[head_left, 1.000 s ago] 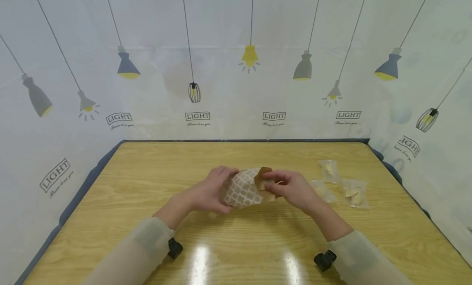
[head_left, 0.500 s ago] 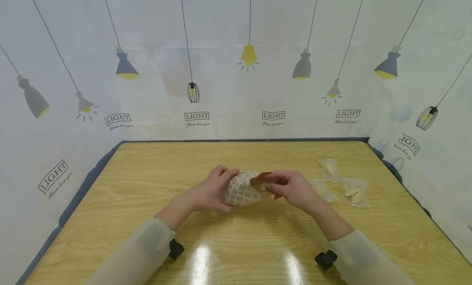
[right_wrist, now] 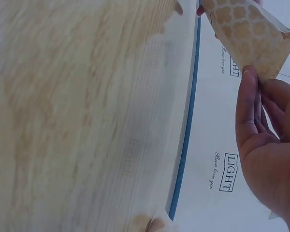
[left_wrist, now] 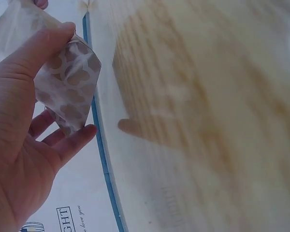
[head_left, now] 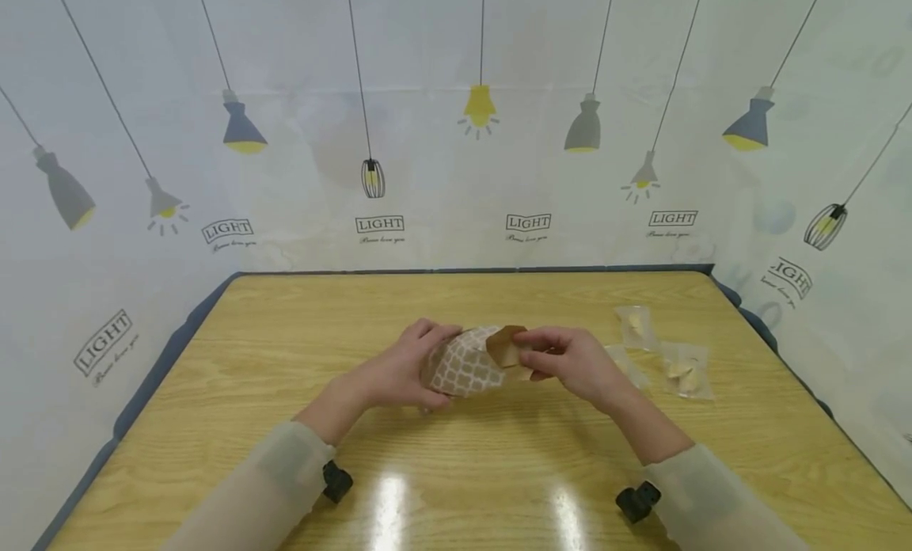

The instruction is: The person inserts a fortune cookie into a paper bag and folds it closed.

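A brown paper bag (head_left: 466, 365) with a white lattice pattern is held between my hands above the table, lying on its side. My left hand (head_left: 400, 373) grips its left end, thumb on the near side in the head view. In the left wrist view the fingers of the left hand (left_wrist: 24, 116) support the bag's patterned corner (left_wrist: 75, 79). At the bag's right end, my right hand (head_left: 573, 365) pinches a plain brown flap (head_left: 503, 347) between thumb and fingers. The right wrist view shows the right hand (right_wrist: 270, 150) pinching the bag's edge (right_wrist: 251, 34). The bag's inside is hidden.
Three clear packets with pale pieces inside lie to the right: a far one (head_left: 636, 328), a right one (head_left: 687, 370), and one partly behind the right hand (head_left: 628, 367). The wooden table (head_left: 456, 464) meets a lamp-printed wall covering (head_left: 442, 179) at its far edge.
The brown flap at the bag's right end bent down toward the bag, then came up again. My right hand has shifted slightly right, still pinching it; the left hand keeps its grip.
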`<action>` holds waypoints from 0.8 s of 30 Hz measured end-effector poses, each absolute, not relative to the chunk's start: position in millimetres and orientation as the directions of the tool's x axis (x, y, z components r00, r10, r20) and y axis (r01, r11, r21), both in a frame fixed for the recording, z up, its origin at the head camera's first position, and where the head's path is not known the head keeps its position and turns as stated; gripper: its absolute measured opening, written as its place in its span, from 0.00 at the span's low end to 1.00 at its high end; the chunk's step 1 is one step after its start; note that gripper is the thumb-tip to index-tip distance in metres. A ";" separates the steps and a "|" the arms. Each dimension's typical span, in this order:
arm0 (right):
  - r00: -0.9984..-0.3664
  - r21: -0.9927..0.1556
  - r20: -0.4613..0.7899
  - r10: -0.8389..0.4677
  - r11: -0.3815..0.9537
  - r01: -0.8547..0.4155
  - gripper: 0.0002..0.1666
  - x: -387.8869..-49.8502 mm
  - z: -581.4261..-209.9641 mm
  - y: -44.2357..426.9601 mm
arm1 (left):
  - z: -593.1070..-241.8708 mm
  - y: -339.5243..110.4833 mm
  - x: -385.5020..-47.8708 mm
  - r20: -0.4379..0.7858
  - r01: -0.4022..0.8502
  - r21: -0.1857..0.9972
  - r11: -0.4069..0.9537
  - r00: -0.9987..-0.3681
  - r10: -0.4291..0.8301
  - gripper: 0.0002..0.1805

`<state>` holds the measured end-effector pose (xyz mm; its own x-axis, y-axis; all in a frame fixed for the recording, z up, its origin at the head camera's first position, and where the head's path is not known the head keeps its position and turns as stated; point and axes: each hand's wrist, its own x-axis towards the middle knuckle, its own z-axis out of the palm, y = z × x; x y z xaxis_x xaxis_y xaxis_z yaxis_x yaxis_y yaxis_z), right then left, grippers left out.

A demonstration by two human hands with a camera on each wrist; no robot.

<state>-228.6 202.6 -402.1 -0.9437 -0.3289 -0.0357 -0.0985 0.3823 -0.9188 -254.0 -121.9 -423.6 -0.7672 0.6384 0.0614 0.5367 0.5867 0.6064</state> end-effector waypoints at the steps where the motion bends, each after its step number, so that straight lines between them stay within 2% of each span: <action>1: -0.944 -0.916 -0.036 -0.329 0.389 -0.100 0.22 -227.8 -401.4 203.6 | -423.1 -122.0 -253.3 0.058 0.531 0.608 0.589 -0.770 0.635 0.60; 10: -0.955 -0.872 -0.001 -0.297 0.468 -0.145 0.25 -218.1 -394.0 251.5 | -421.8 -125.0 -249.7 0.058 0.513 0.601 0.613 -0.793 0.607 0.60; 16: -0.978 -0.839 0.011 -0.208 0.531 -0.122 0.27 -207.6 -384.1 312.6 | -422.1 -126.8 -251.2 0.066 0.521 0.591 0.615 -0.792 0.607 0.60; 24: -0.994 -0.782 -0.039 -0.104 0.623 -0.034 0.28 -207.1 -395.6 400.5 | -421.2 -128.8 -251.9 0.060 0.519 0.593 0.616 -0.791 0.609 0.59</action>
